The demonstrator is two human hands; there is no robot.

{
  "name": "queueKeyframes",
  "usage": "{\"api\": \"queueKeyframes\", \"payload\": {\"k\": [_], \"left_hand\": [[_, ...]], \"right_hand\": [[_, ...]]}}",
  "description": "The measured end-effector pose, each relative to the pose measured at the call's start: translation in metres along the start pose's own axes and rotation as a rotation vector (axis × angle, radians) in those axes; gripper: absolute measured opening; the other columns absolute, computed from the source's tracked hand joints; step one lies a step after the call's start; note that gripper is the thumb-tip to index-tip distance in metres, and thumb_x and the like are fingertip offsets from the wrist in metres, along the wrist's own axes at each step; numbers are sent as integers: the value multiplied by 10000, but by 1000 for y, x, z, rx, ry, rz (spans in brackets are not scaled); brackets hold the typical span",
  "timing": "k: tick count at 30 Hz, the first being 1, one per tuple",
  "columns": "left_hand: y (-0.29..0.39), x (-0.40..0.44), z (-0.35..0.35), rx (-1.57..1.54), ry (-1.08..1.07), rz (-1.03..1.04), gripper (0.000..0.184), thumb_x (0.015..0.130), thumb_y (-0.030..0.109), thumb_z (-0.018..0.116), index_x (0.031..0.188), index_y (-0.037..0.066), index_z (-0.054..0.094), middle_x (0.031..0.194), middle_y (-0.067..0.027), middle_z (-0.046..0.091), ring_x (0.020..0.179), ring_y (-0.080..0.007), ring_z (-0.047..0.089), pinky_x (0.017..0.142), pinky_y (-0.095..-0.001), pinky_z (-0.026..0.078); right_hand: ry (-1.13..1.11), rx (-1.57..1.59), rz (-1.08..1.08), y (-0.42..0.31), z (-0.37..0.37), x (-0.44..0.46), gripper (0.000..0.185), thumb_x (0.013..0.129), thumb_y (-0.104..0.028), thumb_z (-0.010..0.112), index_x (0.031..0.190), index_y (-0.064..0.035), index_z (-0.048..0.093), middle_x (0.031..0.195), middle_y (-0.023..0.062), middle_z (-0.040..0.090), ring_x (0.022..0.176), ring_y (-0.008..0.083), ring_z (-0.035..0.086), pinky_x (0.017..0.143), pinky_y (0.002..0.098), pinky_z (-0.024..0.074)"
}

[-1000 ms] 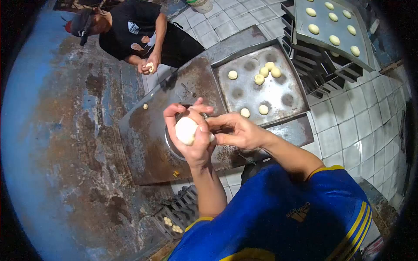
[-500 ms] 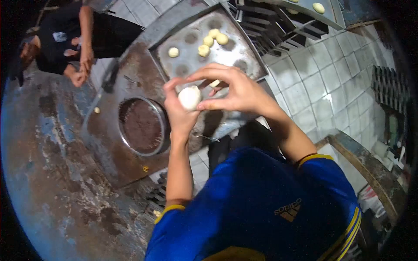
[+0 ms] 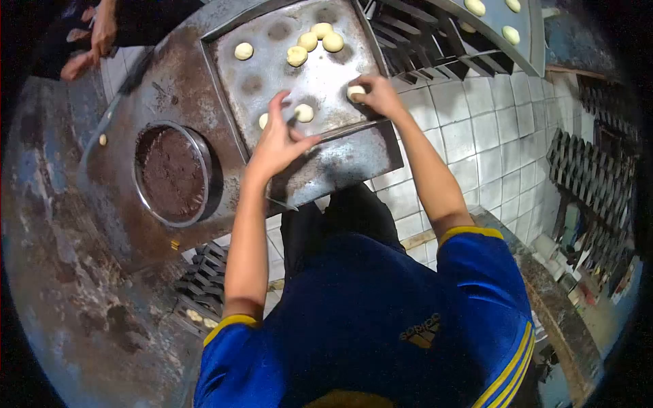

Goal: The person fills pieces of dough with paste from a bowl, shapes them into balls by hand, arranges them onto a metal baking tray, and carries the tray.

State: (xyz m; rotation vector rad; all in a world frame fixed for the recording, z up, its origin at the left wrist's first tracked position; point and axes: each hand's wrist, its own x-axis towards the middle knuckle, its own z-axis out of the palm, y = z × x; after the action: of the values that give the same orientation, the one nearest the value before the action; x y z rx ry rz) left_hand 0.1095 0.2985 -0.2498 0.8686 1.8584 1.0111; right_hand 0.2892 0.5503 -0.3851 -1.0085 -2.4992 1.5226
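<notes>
A metal baking tray holds several pale dough balls. My left hand is over its near left part with fingers and thumb spread. A round dough ball lies between that thumb and the forefinger, and I cannot tell if they touch it. Another dough ball is partly hidden behind the left fingers. Near the tray's right edge, my right hand has its fingers closed on a dough ball. Farther back sits a cluster of dough balls, with a single ball to its left.
A round metal pan of dark brown filling stands left of the tray on the worn table. Another tray with dough balls is at the upper right, above dark slatted racks. A co-worker's hands show at the upper left.
My hands were together around a white dough ball and have parted. The left has opened over the tray; the right has moved right onto a dough ball. The view has shifted.
</notes>
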Motion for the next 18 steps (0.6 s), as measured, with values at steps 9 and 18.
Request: {"api": "queueKeyframes", "payload": {"k": [9, 18], "left_hand": [[-105, -199, -62, 95, 400, -320, 880, 868, 117, 847, 1551, 105, 293, 1298, -149, 577, 953, -162, 572, 814, -313, 507], [-97, -260, -50, -45, 514, -652, 751, 899, 132, 810, 1516, 109, 383, 1165, -85, 642, 850, -135, 545, 750, -306, 477]], "right_hand": [[-19, 896, 441, -5, -7, 13, 316, 1046, -189, 688, 1249, 53, 680, 1073, 124, 746, 928, 210, 729, 828, 293, 602], [-189, 512, 406, 20, 27, 73, 344, 980, -281, 755, 1050, 54, 713, 812, 122, 732, 628, 153, 683, 503, 296, 510]]}}
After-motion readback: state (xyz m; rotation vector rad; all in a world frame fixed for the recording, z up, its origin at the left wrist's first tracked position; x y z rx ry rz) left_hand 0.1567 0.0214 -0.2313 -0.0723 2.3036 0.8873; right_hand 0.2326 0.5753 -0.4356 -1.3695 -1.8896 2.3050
